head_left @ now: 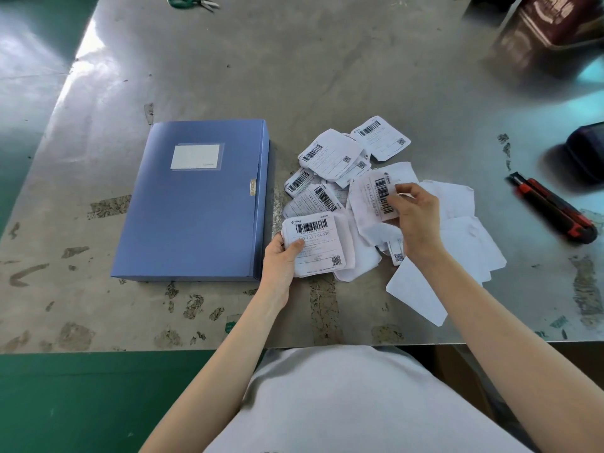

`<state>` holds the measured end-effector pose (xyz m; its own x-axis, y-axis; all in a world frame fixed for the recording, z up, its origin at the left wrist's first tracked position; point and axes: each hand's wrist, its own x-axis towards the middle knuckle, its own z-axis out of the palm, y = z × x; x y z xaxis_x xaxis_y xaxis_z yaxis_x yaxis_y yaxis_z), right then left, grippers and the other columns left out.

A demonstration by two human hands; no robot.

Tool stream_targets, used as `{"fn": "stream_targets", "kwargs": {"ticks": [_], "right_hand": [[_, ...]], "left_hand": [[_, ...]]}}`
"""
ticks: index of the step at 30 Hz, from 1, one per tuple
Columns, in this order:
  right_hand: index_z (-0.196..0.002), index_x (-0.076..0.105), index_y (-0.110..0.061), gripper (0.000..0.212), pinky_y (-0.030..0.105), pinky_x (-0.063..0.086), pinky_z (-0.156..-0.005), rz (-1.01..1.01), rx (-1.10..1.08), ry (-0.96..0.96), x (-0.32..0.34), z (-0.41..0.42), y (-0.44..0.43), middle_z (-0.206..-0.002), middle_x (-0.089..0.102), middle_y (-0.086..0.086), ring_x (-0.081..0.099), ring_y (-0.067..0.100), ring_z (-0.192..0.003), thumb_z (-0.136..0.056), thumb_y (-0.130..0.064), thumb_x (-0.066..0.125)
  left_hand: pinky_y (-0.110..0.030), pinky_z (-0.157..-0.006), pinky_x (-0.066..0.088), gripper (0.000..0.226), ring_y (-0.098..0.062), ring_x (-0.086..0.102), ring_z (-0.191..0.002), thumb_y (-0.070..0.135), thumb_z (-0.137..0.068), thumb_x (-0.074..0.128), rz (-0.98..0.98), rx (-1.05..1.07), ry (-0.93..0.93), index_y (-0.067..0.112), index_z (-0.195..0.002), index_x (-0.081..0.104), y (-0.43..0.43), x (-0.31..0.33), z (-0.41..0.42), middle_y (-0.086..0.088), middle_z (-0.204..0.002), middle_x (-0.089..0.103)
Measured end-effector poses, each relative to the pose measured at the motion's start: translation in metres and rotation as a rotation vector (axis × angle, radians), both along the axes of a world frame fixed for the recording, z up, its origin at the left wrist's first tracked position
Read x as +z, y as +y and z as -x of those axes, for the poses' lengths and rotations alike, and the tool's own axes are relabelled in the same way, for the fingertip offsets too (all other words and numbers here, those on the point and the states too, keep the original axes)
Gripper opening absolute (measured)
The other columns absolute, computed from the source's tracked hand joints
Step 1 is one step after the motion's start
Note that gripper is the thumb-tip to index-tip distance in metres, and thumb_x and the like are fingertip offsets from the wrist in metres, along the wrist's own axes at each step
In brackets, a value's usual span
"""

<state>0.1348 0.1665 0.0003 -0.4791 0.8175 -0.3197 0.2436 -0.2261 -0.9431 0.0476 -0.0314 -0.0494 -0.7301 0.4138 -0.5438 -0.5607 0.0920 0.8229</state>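
Clasping a label stack [318, 243] in the left grip [279, 256] near the desk's [327, 76] front edge, pinching one light, floppy, tearable label [369, 194] by its edge in the right grip [415, 214].

Bright even light, glare on table [94, 44] top-left, soft shadows, edges warped & blurry esp. right.

Looks like a packing or shipping workshop to me, some warehouse-type spot. The worktable [294, 76] is bare steel, scuffed and patchy with old tape residue, and the floor [81, 403] at 7 o'clock is that painted factory green. Pile of barcoded shipping labels [330, 158] dead centre, a red box cutter [552, 209] at 3 o'clock, green-handled scissors [191, 1] up at 11, blue file box [196, 204] at 9.
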Motion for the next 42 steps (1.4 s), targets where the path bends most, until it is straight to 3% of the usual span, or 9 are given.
{"fn": "stream_targets", "kwargs": {"ticks": [4, 7, 11, 17, 22, 29, 35, 38, 42], "right_hand": [[-0.078, 0.064, -0.012, 0.022, 0.036, 0.057, -0.063, 0.225, 0.047, 0.113, 0.003, 0.003, -0.012, -0.074, 0.07, 0.005, 0.062, 0.019, -0.065, -0.085, 0.006, 0.055], [-0.079, 0.065, -0.011, 0.023, 0.024, 0.055, -0.054, 0.307, 0.087, 0.168, 0.001, 0.004, -0.019, -0.065, 0.07, -0.003, 0.061, 0.01, -0.057, -0.086, 0.008, 0.054], [-0.082, 0.067, -0.012, 0.023, 0.021, 0.053, -0.056, 0.49, 0.066, 0.276, 0.001, 0.005, -0.018, -0.068, 0.071, -0.003, 0.062, 0.01, -0.058, -0.085, 0.007, 0.054], [-0.086, 0.069, -0.011, 0.006, 0.023, 0.043, -0.064, -0.098, 0.458, -0.099, -0.003, 0.011, -0.024, -0.077, 0.065, 0.005, 0.054, 0.012, -0.069, -0.086, -0.005, 0.066], [-0.093, 0.07, -0.012, 0.014, 0.006, 0.039, -0.059, -0.367, 0.579, -0.22, -0.006, 0.019, -0.03, -0.08, 0.066, 0.006, 0.053, 0.008, -0.067, -0.082, -0.003, 0.067], [-0.086, 0.067, -0.01, 0.011, 0.003, 0.038, -0.063, -0.446, 0.608, -0.192, -0.006, 0.03, -0.046, -0.075, 0.063, -0.003, 0.055, 0.004, -0.067, -0.079, -0.003, 0.071], [-0.099, 0.062, -0.01, 0.017, 0.021, 0.046, -0.073, -0.552, 0.564, -0.186, -0.011, 0.034, -0.051, -0.086, 0.063, -0.001, 0.056, 0.013, -0.074, -0.084, -0.01, 0.068], [-0.104, 0.059, -0.008, 0.02, 0.03, 0.047, -0.082, -0.557, 0.447, -0.227, -0.015, 0.038, -0.039, -0.095, 0.064, 0.003, 0.057, 0.02, -0.089, -0.085, -0.01, 0.066], [-0.114, 0.052, -0.009, 0.04, 0.027, 0.032, -0.084, -0.545, 0.524, -0.437, -0.025, 0.05, -0.028, -0.113, 0.058, 0.007, 0.044, 0.025, -0.11, -0.081, -0.022, 0.07]], "left_hand": [[-0.037, -0.076, 0.058, 0.021, -0.017, 0.069, -0.094, 0.005, -0.094, 0.054, -0.004, 0.009, -0.012, 0.021, -0.105, 0.062, 0.0, 0.001, 0.0, 0.001, -0.104, 0.072], [-0.041, -0.082, 0.056, 0.021, -0.02, 0.068, -0.098, 0.005, -0.095, 0.053, 0.004, 0.01, -0.021, 0.018, -0.109, 0.061, 0.0, 0.001, 0.0, -0.003, -0.11, 0.07], [-0.038, -0.074, 0.058, 0.019, -0.019, 0.07, -0.089, 0.004, -0.094, 0.053, -0.012, 0.013, -0.02, 0.016, -0.106, 0.062, -0.004, 0.002, 0.002, -0.002, -0.101, 0.073], [-0.039, -0.083, 0.056, 0.017, -0.021, 0.069, -0.095, 0.009, -0.095, 0.053, 0.03, 0.018, -0.057, 0.02, -0.102, 0.064, 0.0, 0.003, 0.002, -0.003, -0.106, 0.072], [-0.034, -0.079, 0.057, 0.016, -0.018, 0.07, -0.094, 0.02, -0.097, 0.051, 0.0, -0.023, -0.077, 0.018, -0.108, 0.063, 0.0, 0.005, 0.001, -0.003, -0.104, 0.074], [-0.035, -0.08, 0.058, 0.023, -0.021, 0.07, -0.093, 0.017, -0.093, 0.059, -0.098, -0.124, -0.028, 0.011, -0.115, 0.061, 0.0, 0.011, -0.004, -0.008, -0.105, 0.073], [-0.034, -0.075, 0.059, 0.022, -0.022, 0.071, -0.093, 0.013, -0.095, 0.056, -0.047, -0.1, 0.0, 0.013, -0.116, 0.061, -0.003, 0.008, -0.005, -0.006, -0.105, 0.073], [-0.033, -0.074, 0.059, 0.02, -0.02, 0.071, -0.093, 0.015, -0.096, 0.055, 0.012, -0.07, 0.002, 0.015, -0.114, 0.063, -0.008, 0.006, -0.004, -0.003, -0.104, 0.073], [-0.031, -0.071, 0.059, 0.015, -0.017, 0.071, -0.086, 0.013, -0.096, 0.055, 0.058, -0.038, -0.01, 0.014, -0.109, 0.063, -0.015, 0.003, -0.005, -0.003, -0.1, 0.073]]}}
